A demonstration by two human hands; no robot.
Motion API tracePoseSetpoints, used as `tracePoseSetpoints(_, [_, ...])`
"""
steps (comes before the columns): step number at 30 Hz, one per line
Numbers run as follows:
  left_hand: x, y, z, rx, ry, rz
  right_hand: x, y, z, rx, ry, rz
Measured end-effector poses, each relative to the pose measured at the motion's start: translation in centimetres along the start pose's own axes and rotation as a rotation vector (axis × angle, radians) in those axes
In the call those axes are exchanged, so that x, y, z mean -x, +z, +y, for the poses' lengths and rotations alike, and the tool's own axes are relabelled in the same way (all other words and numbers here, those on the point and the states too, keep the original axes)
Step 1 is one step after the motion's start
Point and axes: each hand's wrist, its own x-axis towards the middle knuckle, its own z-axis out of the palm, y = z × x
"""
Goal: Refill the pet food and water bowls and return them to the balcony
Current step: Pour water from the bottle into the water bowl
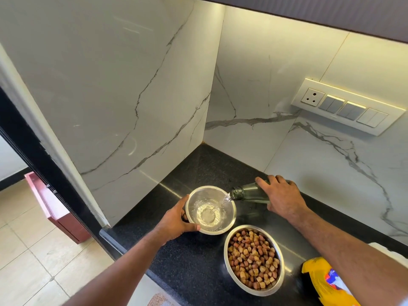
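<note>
A small steel water bowl [228, 212] stands on the black counter [194, 259] with a little water in its bottom. My left hand [174, 221] grips its near-left rim. My right hand [282, 197] holds a green glass bottle [247, 192] tipped on its side, its mouth over the bowl's right rim, and a stream of water runs from it into the bowl. Just in front stands a larger steel food bowl [254, 260] filled with brown kibble.
A yellow pet food bag [326, 283] lies at the counter's near right. Marble walls close the corner at the left and back, with a switch panel [346, 106] on the back wall. A reddish cabinet [59, 208] stands on the tiled floor at the left.
</note>
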Motion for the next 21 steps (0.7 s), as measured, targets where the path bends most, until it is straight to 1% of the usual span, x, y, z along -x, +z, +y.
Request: tracePoseSetpoints(21, [-0.5, 0.2, -0.6, 0.029, 0.015, -0.004, 1.3, -2.4, 1.4, 0.089, 0.036, 0.029])
